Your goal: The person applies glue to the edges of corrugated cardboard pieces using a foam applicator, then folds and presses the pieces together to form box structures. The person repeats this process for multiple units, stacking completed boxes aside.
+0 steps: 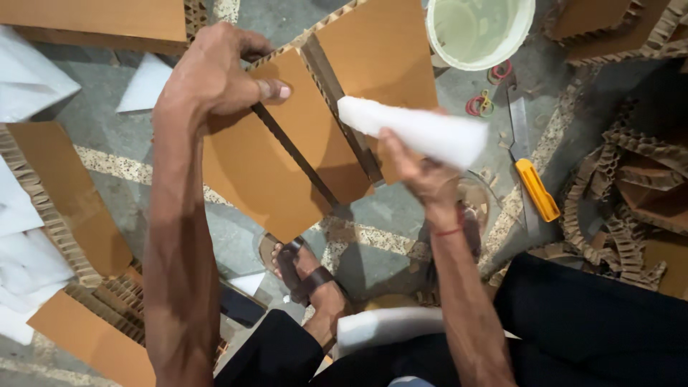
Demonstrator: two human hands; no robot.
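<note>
My left hand (218,75) grips the upper edge of a brown honeycomb cardboard piece (287,158) that stands folded into an angle above the floor. My right hand (412,165) holds a rolled white foam sheet (416,129), whose end touches the inner face of the second cardboard panel (380,50). Below, another white foam roll (383,326) rests on my lap, near my sandalled foot (308,276).
A white bucket (479,29) with pale liquid stands at the top. A yellow-handled cutter knife (534,183) and coloured rubber bands (481,104) lie on the stone floor. Cardboard panels (68,197) and white sheets (21,244) pile at left; honeycomb offcuts (631,208) at right.
</note>
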